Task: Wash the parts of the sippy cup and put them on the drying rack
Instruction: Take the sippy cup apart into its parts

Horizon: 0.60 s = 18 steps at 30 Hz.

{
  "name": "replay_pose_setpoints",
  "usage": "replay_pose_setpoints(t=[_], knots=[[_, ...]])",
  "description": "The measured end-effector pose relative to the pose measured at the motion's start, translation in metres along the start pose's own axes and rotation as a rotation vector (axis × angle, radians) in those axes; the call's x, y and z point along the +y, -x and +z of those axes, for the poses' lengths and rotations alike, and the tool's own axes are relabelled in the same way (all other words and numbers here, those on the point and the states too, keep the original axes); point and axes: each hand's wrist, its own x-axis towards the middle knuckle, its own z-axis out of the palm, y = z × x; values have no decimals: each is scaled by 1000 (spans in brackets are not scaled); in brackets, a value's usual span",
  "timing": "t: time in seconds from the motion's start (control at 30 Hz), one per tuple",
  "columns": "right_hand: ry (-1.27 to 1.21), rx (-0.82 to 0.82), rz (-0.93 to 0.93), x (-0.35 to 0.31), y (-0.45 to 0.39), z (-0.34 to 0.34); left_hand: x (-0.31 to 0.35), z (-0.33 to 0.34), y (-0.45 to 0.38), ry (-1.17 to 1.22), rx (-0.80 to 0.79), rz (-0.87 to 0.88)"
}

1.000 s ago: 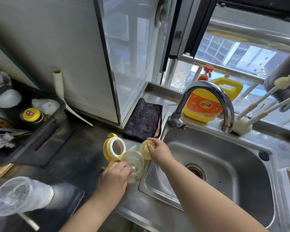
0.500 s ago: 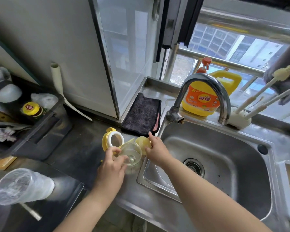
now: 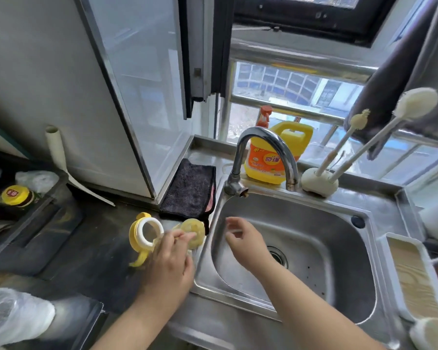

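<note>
On the dark counter left of the sink [image 3: 314, 223] stands the yellow handled collar with a white ring [image 3: 144, 233]. Beside it, at the sink's left rim, a pale yellow round part [image 3: 194, 231] leans upright. My left hand [image 3: 168, 261] reaches between them, its fingers curled over the clear cup [image 3: 159, 242], which is almost fully hidden under the hand. My right hand [image 3: 240, 239] hovers over the left side of the basin with loosely bent fingers and holds nothing. The image of both hands is blurred.
A curved faucet [image 3: 266, 145] arches over the sink, with an orange-yellow dish soap jug [image 3: 276, 160] and a brush holder [image 3: 319, 184] behind it. A dark cloth [image 3: 190, 190] lies by the rim. A white tray [image 3: 405, 274] sits at right, a black tray [image 3: 23, 223] at left.
My right hand has let go of the pale yellow round part and moved right, over the basin. My left hand has closed further over the clear cup.
</note>
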Motion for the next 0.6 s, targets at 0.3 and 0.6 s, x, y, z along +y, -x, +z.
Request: replay_pose_setpoints(t=[0.3, 0.6], knots=[[-104, 260, 92, 47, 27, -121, 86, 66, -56, 282, -257, 135], [-13, 462, 171, 62, -27, -267, 152, 106, -102, 317, -415, 123]])
